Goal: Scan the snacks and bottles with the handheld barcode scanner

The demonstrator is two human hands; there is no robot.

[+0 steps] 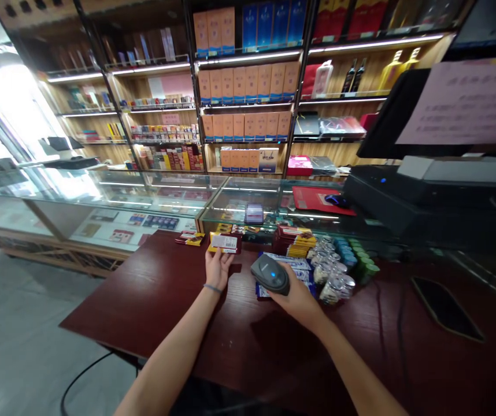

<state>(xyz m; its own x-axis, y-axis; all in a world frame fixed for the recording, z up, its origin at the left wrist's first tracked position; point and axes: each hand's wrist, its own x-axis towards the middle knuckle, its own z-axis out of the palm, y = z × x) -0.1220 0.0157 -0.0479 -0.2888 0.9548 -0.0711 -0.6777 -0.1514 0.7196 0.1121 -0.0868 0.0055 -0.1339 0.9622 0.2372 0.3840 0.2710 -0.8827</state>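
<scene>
My left hand [217,267] holds up a small dark red and yellow packet [224,242] with a white label facing me, fingers closed on its lower edge. My right hand [293,296] grips a grey handheld barcode scanner [270,273], its head turned toward the packet, a short gap between them. Both hover over a dark red wooden counter [178,306]. Under the scanner lies a blue and white packet [293,264].
Stacked red packets [293,240], several small tins [332,274] and green-capped rolls [361,263] sit right of the scanner. A phone [446,308] lies at the right. Another packet [190,237] lies behind. Glass display cases [144,196], a till monitor [404,112] and stocked shelves stand beyond.
</scene>
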